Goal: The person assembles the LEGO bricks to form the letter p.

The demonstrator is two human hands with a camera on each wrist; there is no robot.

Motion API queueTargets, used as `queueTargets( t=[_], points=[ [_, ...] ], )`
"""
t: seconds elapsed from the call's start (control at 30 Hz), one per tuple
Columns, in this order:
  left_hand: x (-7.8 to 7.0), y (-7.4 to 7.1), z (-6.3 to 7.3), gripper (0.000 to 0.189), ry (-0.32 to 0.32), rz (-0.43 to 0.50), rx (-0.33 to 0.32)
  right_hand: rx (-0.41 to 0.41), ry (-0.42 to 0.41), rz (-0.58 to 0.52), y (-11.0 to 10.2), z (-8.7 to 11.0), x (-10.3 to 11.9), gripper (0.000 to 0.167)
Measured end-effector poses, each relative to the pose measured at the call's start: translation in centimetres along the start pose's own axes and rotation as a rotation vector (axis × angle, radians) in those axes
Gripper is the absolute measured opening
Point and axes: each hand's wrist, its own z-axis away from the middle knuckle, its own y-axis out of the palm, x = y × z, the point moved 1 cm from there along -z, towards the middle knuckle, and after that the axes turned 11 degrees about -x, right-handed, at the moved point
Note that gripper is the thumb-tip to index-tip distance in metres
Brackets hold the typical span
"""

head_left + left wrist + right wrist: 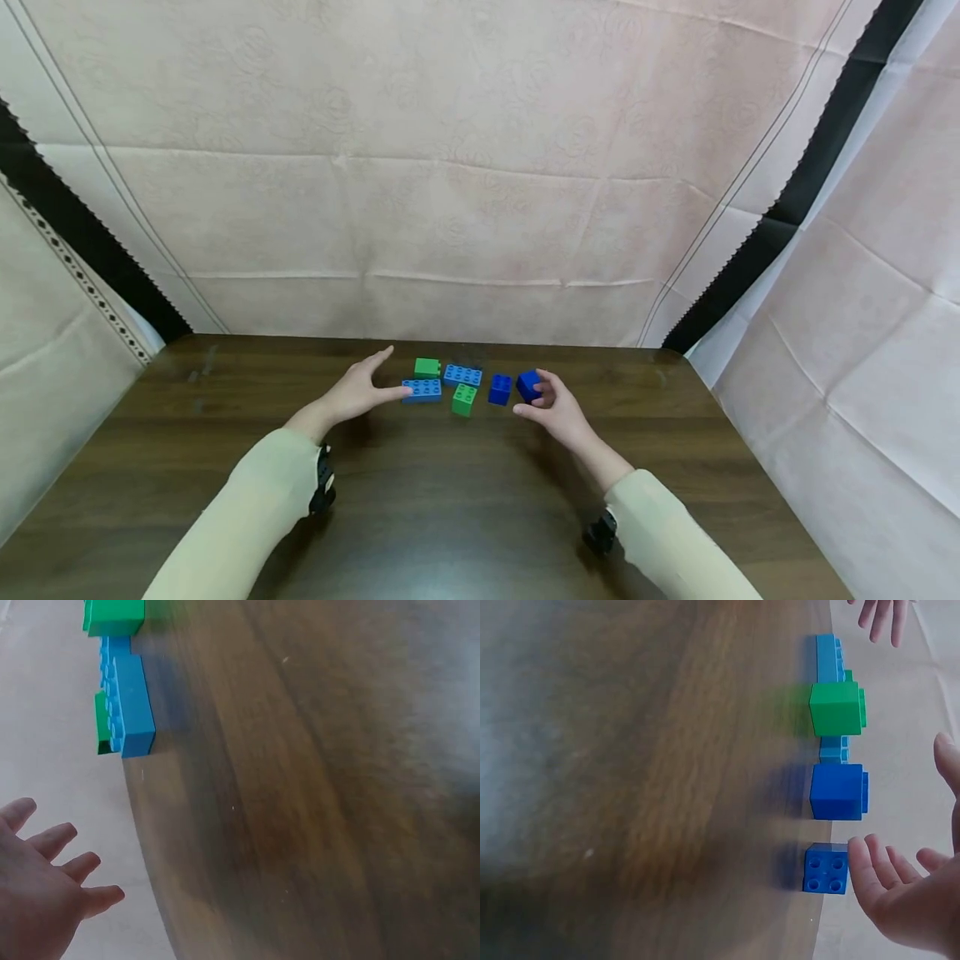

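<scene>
My left hand [347, 398] is at the left end of a group of toy building bricks, fingers straight and spread, holding nothing. In the head view its thumb overlaps the left edge of a light blue brick [423, 391]. Nearby, my right hand [561, 415] has its thumb and fingers apart beside the rightmost dark blue brick [527, 385]. The right wrist view shows that dark blue brick [826, 870] tipped on its side, studs facing the camera, with the fingertips right at its edge. Another dark blue brick [500, 389] stands upright just left of it.
Between the hands are a front green brick [463, 401], a second light blue brick [462, 376] and a back green brick [427, 367]. All lie near the far edge of the dark wooden table [450, 500]. Pale cloth [465, 208] hangs behind it.
</scene>
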Motion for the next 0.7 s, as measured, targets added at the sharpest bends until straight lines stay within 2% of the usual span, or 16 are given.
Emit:
queueTargets(
  t=[0.2, 0.47, 0.7],
  points=[
    [0.2, 0.5, -1.6, 0.093, -0.042, 0.053, 0.016, -0.013, 0.028, -0.020, 0.8, -1.1, -0.4, 0.071],
    [0.7, 1.6, -2.9, 0.091, -0.077, 0.081, 0.022, -0.003, 0.050, -0.053, 1.9, -1.8, -0.7, 0.074],
    [0.8, 3.0, -4.2, 0.086, -0.065, 0.080, 0.022, -0.010, 0.070, -0.084, 2.8, -2.4, -0.8, 0.074]
  ],
)
